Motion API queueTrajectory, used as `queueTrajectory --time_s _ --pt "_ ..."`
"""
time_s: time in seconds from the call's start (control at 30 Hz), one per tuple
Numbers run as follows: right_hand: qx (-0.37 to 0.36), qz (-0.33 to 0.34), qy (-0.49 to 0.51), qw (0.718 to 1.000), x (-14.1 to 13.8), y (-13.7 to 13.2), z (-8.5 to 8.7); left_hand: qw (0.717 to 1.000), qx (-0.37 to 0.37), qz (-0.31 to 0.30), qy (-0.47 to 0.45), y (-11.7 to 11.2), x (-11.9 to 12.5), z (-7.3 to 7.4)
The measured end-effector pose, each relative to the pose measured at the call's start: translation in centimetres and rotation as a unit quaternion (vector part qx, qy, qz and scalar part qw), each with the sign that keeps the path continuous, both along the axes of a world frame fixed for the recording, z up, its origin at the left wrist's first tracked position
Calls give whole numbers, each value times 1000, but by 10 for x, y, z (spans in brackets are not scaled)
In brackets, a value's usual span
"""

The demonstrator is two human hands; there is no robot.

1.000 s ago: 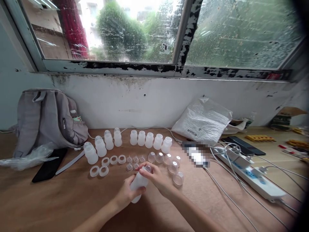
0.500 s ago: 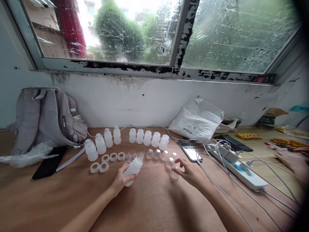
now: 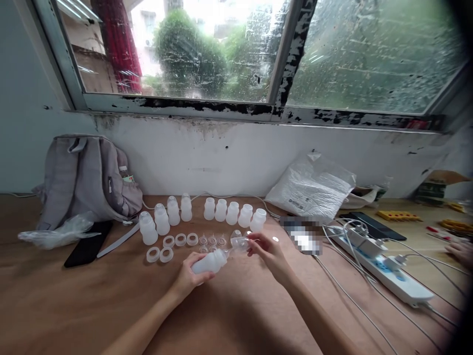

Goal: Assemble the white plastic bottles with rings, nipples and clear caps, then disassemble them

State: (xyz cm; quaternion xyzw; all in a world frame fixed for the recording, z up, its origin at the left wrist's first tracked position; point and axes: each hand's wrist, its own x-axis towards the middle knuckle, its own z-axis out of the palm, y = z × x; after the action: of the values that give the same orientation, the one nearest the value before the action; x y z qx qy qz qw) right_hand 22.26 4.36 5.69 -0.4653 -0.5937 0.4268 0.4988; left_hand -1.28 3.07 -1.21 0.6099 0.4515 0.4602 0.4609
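Observation:
My left hand (image 3: 190,277) grips a small white plastic bottle (image 3: 210,262), tilted with its mouth pointing right. My right hand (image 3: 268,250) pinches a clear dome cap (image 3: 241,243) just off the bottle's mouth. Behind them on the wooden table (image 3: 236,315) stands a row of open white bottles (image 3: 232,213). To their left stand capped bottles (image 3: 162,219). White rings (image 3: 173,244) and small clear teats (image 3: 212,241) lie in front of the rows.
A grey backpack (image 3: 86,180) leans on the wall at left, with a black phone (image 3: 88,249) and crumpled plastic (image 3: 59,234) beside it. A white bag (image 3: 312,187), a power strip (image 3: 384,273) with cables and another person's hand (image 3: 460,252) are at right.
My right hand went right to the loose caps, picked up a clear dome cap and brought it back to the bottle. My left hand tilted the bottle more level.

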Motion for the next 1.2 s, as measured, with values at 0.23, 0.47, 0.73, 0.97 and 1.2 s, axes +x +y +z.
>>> queueTrajectory --time_s 0.23,0.47,0.73,0.97,1.2 --pt "-20 82 31 996 -32 4 -30 999 -24 -8 37 1 -10 5" --pt "-58 61 72 994 -30 0 -40 997 -11 -28 70 6 -10 3" --pt "-69 88 78 991 -32 -1 -35 996 2 -51 72 6 -12 4" --pt "-93 116 72 986 -38 -9 -42 994 0 -67 89 8 -11 1" --pt "-26 93 2 995 -30 -17 -52 993 -2 -60 104 9 -9 2"
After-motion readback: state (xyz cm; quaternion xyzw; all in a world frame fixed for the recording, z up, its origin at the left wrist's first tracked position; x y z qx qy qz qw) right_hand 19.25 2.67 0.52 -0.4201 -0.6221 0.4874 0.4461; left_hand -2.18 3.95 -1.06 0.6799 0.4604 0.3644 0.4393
